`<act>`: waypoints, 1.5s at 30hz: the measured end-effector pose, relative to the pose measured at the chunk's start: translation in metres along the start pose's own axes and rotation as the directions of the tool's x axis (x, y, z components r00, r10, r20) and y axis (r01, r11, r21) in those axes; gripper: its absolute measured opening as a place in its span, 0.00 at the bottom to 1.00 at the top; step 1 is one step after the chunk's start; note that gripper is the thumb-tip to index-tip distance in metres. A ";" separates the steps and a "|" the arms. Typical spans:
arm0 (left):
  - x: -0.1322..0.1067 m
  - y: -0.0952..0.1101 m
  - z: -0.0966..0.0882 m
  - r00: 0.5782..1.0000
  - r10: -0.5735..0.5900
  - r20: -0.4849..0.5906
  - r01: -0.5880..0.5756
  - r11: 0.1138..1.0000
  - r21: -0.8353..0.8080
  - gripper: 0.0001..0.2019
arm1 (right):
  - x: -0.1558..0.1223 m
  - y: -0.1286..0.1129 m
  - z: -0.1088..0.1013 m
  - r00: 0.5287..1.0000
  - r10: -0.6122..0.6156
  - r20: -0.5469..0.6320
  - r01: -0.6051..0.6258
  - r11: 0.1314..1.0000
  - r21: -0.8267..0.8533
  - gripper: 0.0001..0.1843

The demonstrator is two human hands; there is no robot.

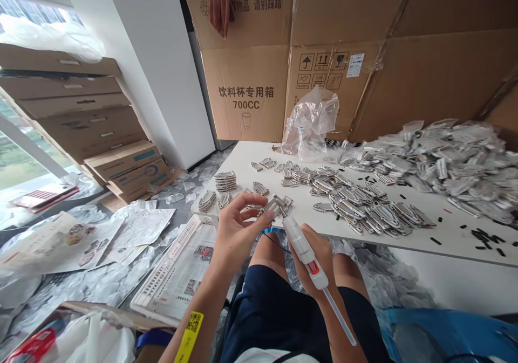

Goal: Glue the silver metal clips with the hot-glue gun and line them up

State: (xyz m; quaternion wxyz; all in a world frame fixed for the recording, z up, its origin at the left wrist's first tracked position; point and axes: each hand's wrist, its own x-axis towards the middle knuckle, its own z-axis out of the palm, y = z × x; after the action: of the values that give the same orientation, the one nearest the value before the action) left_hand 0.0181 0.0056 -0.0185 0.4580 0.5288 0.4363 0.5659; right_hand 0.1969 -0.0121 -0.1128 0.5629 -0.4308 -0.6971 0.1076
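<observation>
Left hand: the left hand (238, 228) was raised over the bench edge, its fingers (253, 201) pinched closed on a stamped metal clip (273, 206).
Right hand: the right hand (301, 266) was clenched around a white hot glue gun (297, 239), with a glue stick (340, 317) trailing from its rear.
Working position: the nozzle (282, 210) pointed at the clip, just beside it or touching; the view could not settle which. Holding both hands close together looked like a steady way to work.
On the bench: a loose pile of similar metal clips (364, 206) lay on the white bench (259, 158), with small stacks (225, 181) near its left end and scattered black strips (481, 239) at the right.
Around: bagged metal pieces (445, 169) were heaped at the far right, before cardboard cartons (246, 93). A black cord (275, 241) ran below the hands, and newspaper (178, 266) lay on the floor.
</observation>
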 end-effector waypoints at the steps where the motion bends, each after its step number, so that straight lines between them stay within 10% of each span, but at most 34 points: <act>1: 0.000 0.001 0.000 1.000 -0.004 0.002 0.004 1.000 -0.001 0.12 | 0.000 -0.001 0.000 1.000 0.005 -0.006 -0.005 1.000 0.003 0.18; 27: 0.000 0.004 0.002 0.999 -0.035 -0.004 0.035 0.994 -0.105 0.16 | -0.008 0.006 0.011 0.998 -0.014 -0.056 0.016 0.999 0.050 0.19; 35: -0.001 0.005 0.004 0.991 0.089 -0.104 -0.078 0.992 0.102 0.09 | -0.008 0.013 0.009 0.991 -0.125 -0.042 0.117 0.981 -0.157 0.14; 40: -0.001 0.004 0.005 0.980 0.152 -0.125 -0.121 0.967 0.224 0.07 | -0.012 0.009 0.023 0.977 -0.159 -0.139 0.081 0.889 -0.451 0.09; 45: 0.002 0.010 -0.006 0.961 0.186 -0.203 -0.128 0.955 0.269 0.07 | -0.008 0.029 0.006 0.879 -0.059 -0.473 -0.166 0.893 -0.419 0.12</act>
State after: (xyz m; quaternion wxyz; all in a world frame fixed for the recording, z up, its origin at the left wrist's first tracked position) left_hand 0.0112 0.0057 -0.0089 0.2876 0.5483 0.5105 0.5967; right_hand 0.2057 0.0016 -0.1391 0.5982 -0.5813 -0.5313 -0.1482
